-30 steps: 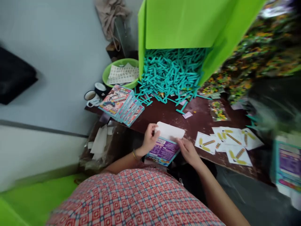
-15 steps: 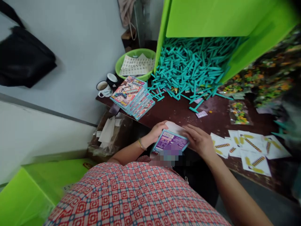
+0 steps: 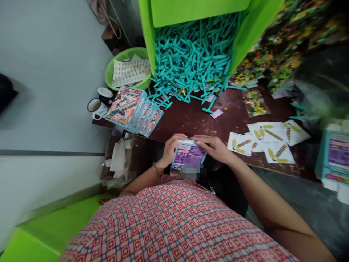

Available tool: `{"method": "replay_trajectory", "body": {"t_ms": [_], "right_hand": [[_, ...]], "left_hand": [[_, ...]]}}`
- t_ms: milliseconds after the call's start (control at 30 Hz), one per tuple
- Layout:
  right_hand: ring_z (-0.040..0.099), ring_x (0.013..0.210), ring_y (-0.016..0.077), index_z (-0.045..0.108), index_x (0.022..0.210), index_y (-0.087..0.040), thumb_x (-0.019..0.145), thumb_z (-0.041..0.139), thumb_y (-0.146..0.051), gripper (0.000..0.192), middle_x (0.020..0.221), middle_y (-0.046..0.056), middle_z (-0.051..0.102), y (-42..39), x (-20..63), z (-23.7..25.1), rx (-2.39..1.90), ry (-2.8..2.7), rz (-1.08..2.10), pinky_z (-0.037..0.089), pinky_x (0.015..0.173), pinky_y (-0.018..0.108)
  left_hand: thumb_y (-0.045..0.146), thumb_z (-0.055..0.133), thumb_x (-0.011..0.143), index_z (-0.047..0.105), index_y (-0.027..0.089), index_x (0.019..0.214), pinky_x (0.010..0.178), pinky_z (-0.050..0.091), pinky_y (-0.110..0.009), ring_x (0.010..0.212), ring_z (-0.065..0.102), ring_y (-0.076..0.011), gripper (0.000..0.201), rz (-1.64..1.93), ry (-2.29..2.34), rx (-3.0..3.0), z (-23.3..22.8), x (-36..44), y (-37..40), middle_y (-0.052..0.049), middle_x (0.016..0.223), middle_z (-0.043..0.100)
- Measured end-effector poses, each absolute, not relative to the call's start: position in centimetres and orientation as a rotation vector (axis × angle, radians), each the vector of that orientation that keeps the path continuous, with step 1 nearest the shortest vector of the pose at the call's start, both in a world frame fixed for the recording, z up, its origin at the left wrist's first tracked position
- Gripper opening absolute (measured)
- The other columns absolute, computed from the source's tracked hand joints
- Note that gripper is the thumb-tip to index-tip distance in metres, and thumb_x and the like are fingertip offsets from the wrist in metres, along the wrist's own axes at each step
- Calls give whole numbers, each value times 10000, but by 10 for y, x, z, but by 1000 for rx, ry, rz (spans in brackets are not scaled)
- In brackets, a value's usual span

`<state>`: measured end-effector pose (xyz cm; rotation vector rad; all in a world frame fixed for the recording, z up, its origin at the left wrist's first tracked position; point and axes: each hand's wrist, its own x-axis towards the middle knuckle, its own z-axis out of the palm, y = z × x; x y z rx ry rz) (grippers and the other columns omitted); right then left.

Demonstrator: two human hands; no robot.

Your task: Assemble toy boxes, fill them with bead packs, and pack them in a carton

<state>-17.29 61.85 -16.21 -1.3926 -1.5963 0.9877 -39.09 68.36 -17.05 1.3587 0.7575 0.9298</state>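
**Two hands close on one small printed box at the table's near edge**

While both hands meet at the front edge of the dark brown table (image 3: 196, 122), a single small box (image 3: 188, 157) with a purple printed face sits between them, tilted toward the person's body. Left hand (image 3: 169, 150) curls its fingers around the box's left side, gripping it; a thin bangle (image 3: 156, 169) circles that wrist. Right hand (image 3: 215, 147) lies flatter, fingers stretched across the box's upper edge and pressing on it, thumb side hidden.

Farther back on the left lies a fanned stack of colourful flat packs (image 3: 135, 114), about five by the visible edges. Two cups (image 3: 98, 103) stand just beside that stack at the table's corner. One green bowl (image 3: 125, 69) behind them holds white printed sheets. One upright green bin (image 3: 191, 11) spills a heap of teal plastic pieces (image 3: 191, 62), far too many to count, onto the table.

To the right of the hands, about six white leaflets (image 3: 268, 140) with yellow and striped drawings overlap one another. One clear bag of small coloured bits (image 3: 255, 102) lies near them. At the right edge stands one more teal-and-purple box (image 3: 335, 154), blurred.
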Motion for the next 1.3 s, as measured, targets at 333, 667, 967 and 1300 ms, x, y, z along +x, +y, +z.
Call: {"method": "replay_trajectory", "body": {"t_ms": [333,667,967,1300], "right_hand": [[689,1269,356,657,1455,-361,1005,587,-561,497,1456,92,668,593,-161,-195,-1340,-2028,593,582,1041,582],[639,1347,309,498,1543,-274,945,681,-514,670,1542,127,579,573,-207,-218,-1447,-1369,756,597,1047,472],[475,1470,395,559,1515,-208,957,610,-221,561,1555,180,552,596,-220,-157,-1774,-1706,220,409,1187,602],[423,1439,448,696,1297,-122,1055,468,-400,433,1494,251,557,560,-117,-230,-2276,-1380,-9,336,1143,693]], "left_hand": [[533,608,957,731,217,1007,1113,465,-445,1183,650,-254,342,1012,913,1473,-174,-399,663,-108,1195,717],[492,617,952,673,222,900,1135,444,-419,1184,639,-235,280,1050,1041,1316,-161,-412,676,-87,1178,719],[512,415,1064,548,217,1350,1193,445,-439,1415,544,-242,432,1519,1008,1719,-132,-395,732,-156,1492,559],[431,748,906,451,160,1589,1292,197,-584,1589,291,-404,793,123,605,2674,-204,-338,666,-202,1695,370]]}}
